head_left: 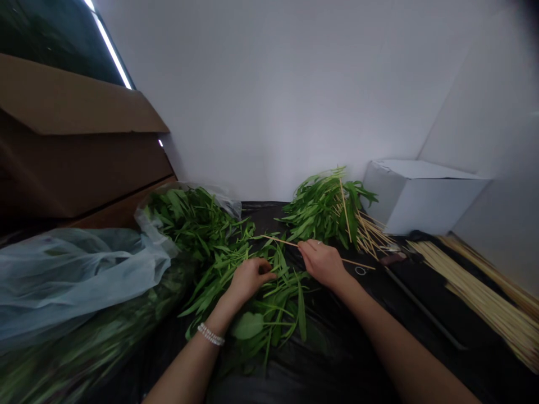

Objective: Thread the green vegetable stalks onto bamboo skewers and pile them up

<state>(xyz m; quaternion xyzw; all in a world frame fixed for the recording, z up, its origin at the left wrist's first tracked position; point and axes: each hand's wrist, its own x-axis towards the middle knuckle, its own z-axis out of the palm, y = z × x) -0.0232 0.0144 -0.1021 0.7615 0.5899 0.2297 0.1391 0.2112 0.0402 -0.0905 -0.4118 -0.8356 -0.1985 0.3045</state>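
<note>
My right hand (322, 261) is closed around the middle of a thin wooden skewer (283, 242). The skewer sticks out on both sides of the fist and lies nearly level; no leaf can be made out on it. My left hand (250, 279), with a beaded bracelet at the wrist, reaches into a loose pile of leafy greens (290, 294). Its fingers are curled toward the thumb among the stems, and the fingertips are partly hidden. Behind my right hand rests a heap of greens on skewers (315, 205), the bare stick ends pointing to the lower right.
A clear plastic bag (147, 221) of greens stands at left, near another pale bag (84, 275). A cardboard box (84, 163) is behind them. At right are a white box (433, 196), bundled skewers (471, 286) and a ring (360, 270) on black sheeting (345, 353).
</note>
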